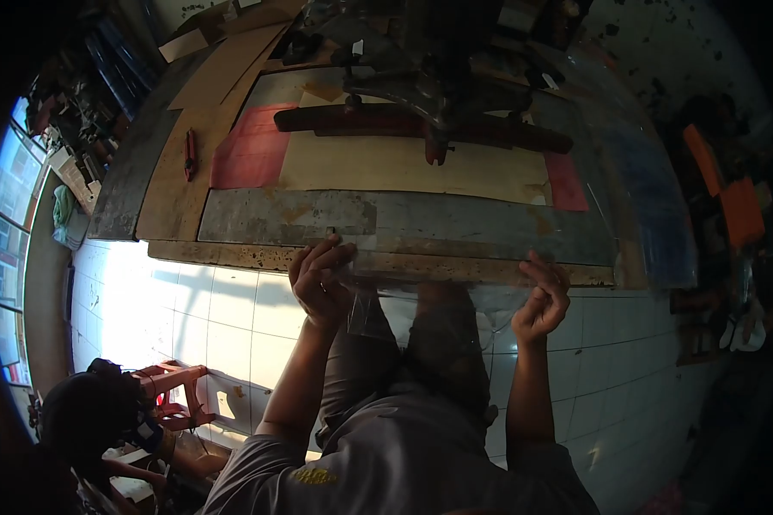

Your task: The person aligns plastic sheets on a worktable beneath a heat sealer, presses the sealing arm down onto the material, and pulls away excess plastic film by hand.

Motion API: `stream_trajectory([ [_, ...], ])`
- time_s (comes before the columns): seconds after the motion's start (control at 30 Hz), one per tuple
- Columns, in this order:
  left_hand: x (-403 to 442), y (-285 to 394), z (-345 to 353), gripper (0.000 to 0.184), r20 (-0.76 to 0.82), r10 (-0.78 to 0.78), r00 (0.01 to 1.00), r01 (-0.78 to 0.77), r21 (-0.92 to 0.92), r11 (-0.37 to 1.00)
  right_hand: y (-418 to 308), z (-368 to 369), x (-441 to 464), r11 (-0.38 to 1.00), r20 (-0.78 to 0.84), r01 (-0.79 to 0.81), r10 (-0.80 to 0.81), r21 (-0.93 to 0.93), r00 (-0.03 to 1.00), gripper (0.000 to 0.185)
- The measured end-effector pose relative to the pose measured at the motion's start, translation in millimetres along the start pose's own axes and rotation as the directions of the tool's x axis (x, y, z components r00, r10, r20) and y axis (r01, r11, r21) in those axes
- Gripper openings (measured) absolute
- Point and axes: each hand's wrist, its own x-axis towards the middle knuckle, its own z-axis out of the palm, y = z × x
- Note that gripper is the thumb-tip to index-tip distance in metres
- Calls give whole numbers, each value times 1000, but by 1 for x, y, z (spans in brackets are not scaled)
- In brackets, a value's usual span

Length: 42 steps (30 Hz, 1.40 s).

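Note:
A clear plastic sheet stretches between my two hands over the front edge of the worktable. My left hand grips its left side, fingers bent near the wooden edge. At the sheet's right side, my right hand pinches it between thumb and fingers. Beyond the hands lies a grey plate with a cream sheet and red pieces on it. Above these hangs a dark red bar of a machine.
A red cutter lies on the wooden board at left. Cardboard is at the back left, clear plastic at the right. A person is at the lower left by a red stool. Orange objects stand far right.

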Motion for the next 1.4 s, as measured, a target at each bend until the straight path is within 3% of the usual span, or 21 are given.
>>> stream_trajectory([
  [0.03,0,-1,2,51,-16,33,999,-32,28,999,3,1,-1,1000,8,3,-3,-23,1000,19],
  [0.17,-12,-17,8,12,-28,129,991,-127,60,990,17,14,-10,995,-28,66,-69,-70,997,20],
  [0.27,-10,-23,18,12,-141,239,961,-230,73,970,26,25,-10,985,-102,128,-140,-113,985,18],
  [0.4,-13,-27,19,16,-113,261,959,-249,114,962,34,33,-6,976,-170,190,-207,-110,963,16],
  [0.5,-12,-23,15,16,-92,241,966,-232,99,968,26,29,-1,986,-160,138,-152,-92,975,16],
  [0.57,0,-11,4,12,-23,207,978,-204,107,973,16,6,5,996,-37,59,-61,-73,997,18],
  [0.6,3,-11,1,11,-45,206,978,-205,18,979,13,-3,5,998,26,23,-22,-65,999,19],
  [0.63,5,-12,-1,9,-66,201,977,-206,-71,976,11,-3,4,989,-70,-50,61,139,996,17],
  [0.67,6,-10,-4,8,-86,194,977,-206,-161,965,7,-16,2,991,-104,-135,134,1,986,18],
  [0.73,22,18,-21,8,-44,3,999,-15,-286,958,-16,-30,35,914,-59,-317,341,253,938,13],
  [0.83,52,51,-42,14,57,-265,963,265,-403,876,-29,-46,68,862,-46,-418,448,287,893,16],
  [0.97,86,72,-58,15,189,-499,846,527,-438,728,-41,-47,95,767,-56,-539,591,349,805,20],
  [1.07,94,72,-58,20,137,-399,907,418,-428,802,-44,-42,102,717,-28,-589,644,373,765,21],
  [1.1,95,76,-61,21,196,-488,851,520,-450,726,-44,-40,103,718,-32,-588,643,373,765,21],
  [1.2,95,75,-60,19,247,-546,800,589,-495,639,-41,-38,101,719,-34,-584,641,377,767,22],
  [1.4,99,76,-61,21,276,-577,769,630,-480,610,-38,-37,102,713,-22,-598,649,366,760,24],
])
